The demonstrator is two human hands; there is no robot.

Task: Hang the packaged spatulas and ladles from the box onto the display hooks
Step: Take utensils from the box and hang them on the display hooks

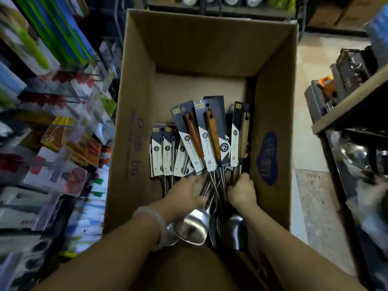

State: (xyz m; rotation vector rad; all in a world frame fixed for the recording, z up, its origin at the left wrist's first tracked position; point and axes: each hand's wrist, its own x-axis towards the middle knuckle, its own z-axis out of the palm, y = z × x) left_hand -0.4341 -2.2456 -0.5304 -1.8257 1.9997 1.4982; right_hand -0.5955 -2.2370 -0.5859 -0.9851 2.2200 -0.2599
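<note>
An open cardboard box [138, 114] stands on the floor below me. Inside lie several packaged spatulas and ladles [212, 141] with wooden or steel handles on dark blue and white cards, their steel bowls [194, 226] toward me. My left hand [185, 193], with a pale bangle on its wrist, grips a bundle of steel shafts below the middle cards. My right hand [241, 191] grips the shafts of the utensils at the box's right side, under a light wooden-handled one [243, 135]. More carded utensils [165, 152] lie loose at the left.
A display wall with hooks [69, 97] and hanging packaged goods fills the left, blurred. A shelf unit [354, 106] with metal ware stands at the right, tiled floor [310, 143] between it and the box. More shelving runs behind the box.
</note>
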